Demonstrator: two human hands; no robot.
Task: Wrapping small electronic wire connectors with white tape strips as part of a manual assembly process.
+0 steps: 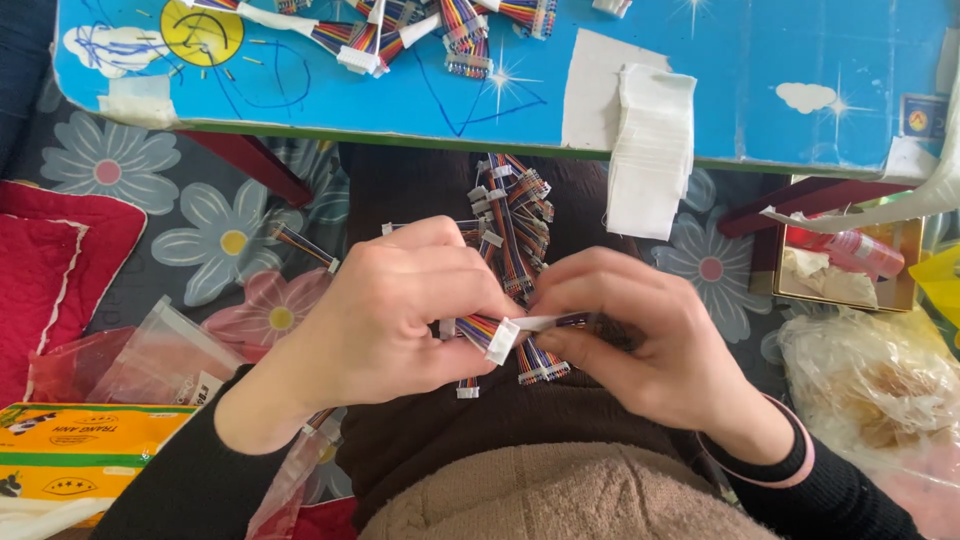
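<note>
My left hand (400,315) and my right hand (640,335) meet over my lap, fingertips together. Between them they pinch a short multicoloured ribbon cable (480,328) with a white connector (502,340) at its end. The right hand's fingers grip a white strip running from that connector. A pile of the same rainbow cables (512,215) lies on my dark lap just beyond the hands. More such cables (400,30) lie on the blue table (740,80) farther away.
A stack of white strips (650,150) hangs over the blue table's near edge. Clear plastic bags (160,360) and a yellow box (80,450) lie at the left on a flowered cloth. A crumpled bag (870,380) and a small tray (850,265) sit at the right.
</note>
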